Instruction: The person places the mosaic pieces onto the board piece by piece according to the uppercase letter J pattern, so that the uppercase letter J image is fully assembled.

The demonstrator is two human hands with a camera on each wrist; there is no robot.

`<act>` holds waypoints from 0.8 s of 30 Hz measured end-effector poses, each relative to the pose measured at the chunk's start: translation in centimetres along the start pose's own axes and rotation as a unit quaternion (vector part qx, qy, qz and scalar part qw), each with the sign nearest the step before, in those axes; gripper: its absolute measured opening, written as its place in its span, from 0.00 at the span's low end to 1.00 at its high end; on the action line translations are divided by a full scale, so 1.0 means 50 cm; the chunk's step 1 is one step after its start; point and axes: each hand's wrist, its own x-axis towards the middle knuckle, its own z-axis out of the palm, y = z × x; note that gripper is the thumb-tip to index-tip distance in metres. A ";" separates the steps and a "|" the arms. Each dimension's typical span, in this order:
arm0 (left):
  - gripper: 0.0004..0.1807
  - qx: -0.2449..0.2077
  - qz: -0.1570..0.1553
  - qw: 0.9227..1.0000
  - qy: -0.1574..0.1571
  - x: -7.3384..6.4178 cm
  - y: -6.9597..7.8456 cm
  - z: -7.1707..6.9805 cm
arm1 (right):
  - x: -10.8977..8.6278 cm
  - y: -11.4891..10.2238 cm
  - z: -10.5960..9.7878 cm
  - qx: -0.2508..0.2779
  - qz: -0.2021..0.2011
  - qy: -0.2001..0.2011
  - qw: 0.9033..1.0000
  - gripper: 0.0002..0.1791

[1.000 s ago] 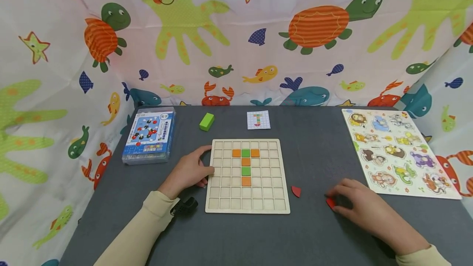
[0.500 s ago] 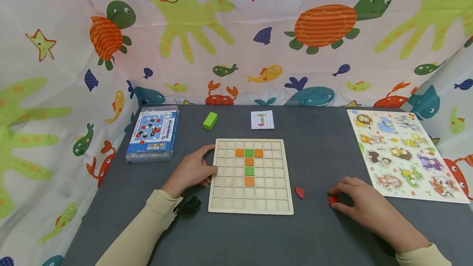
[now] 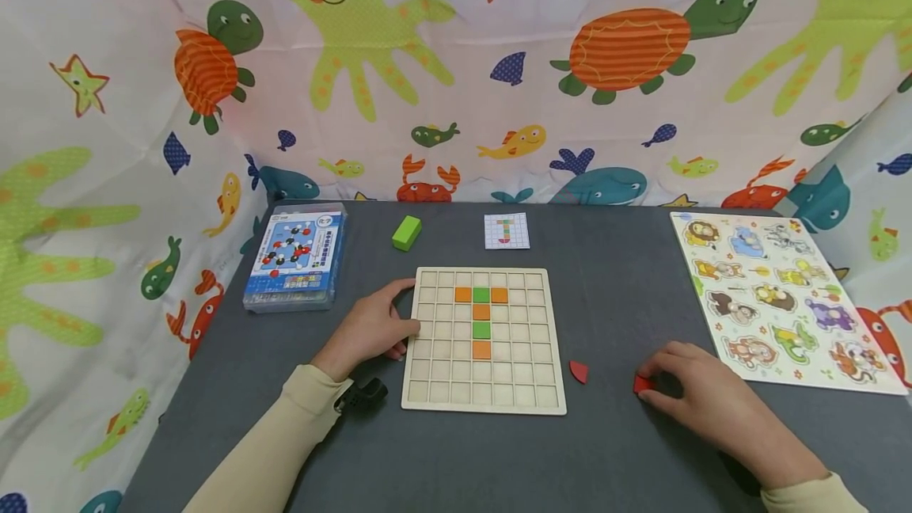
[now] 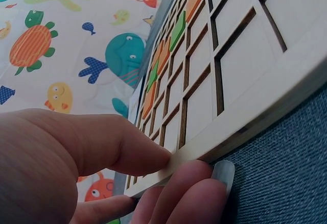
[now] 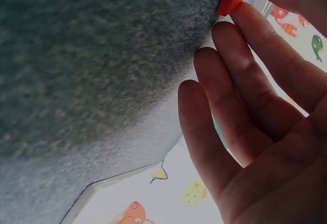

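A square wooden grid board lies on the dark table, with orange and green square tiles set in a T shape in its cells. My left hand holds the board's left edge; in the left wrist view the thumb presses on the rim and the other fingers lie against its side. To the right, my right hand pinches a small red piece between thumb and index finger, low over the table. Its shape is partly hidden by the fingers. A red quarter-circle piece lies between board and right hand.
A pattern card and a green block are behind the board. A boxed molecule model set stands at back left, an animal puzzle board at right. A sea-animal curtain hangs behind.
The red piece has turned slightly in my right fingers and shows more of its face. The head view has shifted a little; the left hand stays on the board.
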 end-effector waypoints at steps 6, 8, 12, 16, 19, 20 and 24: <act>0.45 -0.001 0.001 1.000 0.000 -0.002 -0.001 -0.001 | 0.029 -0.027 -0.010 -0.003 -0.031 0.020 0.999 0.11; 0.45 -0.001 0.002 1.000 0.002 -0.002 -0.001 -0.002 | 0.049 -0.048 -0.012 -0.002 -0.046 0.028 0.999 0.10; 0.45 -0.003 0.002 1.000 0.002 -0.002 0.000 -0.002 | 0.095 -0.105 -0.008 0.007 -0.080 0.037 0.996 0.09; 0.45 -0.007 0.001 1.000 -0.003 -0.001 0.002 -0.001 | 0.140 -0.170 0.005 0.015 -0.100 0.021 0.995 0.09; 0.45 -0.007 0.001 1.000 -0.003 -0.002 0.003 -0.001 | 0.169 -0.211 0.018 0.015 -0.118 0.015 0.993 0.08; 0.45 -0.007 0.001 1.000 -0.003 -0.002 0.002 -0.001 | 0.176 -0.224 0.023 0.015 -0.125 0.017 0.992 0.08; 0.45 -0.006 0.001 1.000 -0.003 -0.002 0.002 -0.002 | 0.197 -0.263 0.039 0.019 -0.157 0.025 0.987 0.06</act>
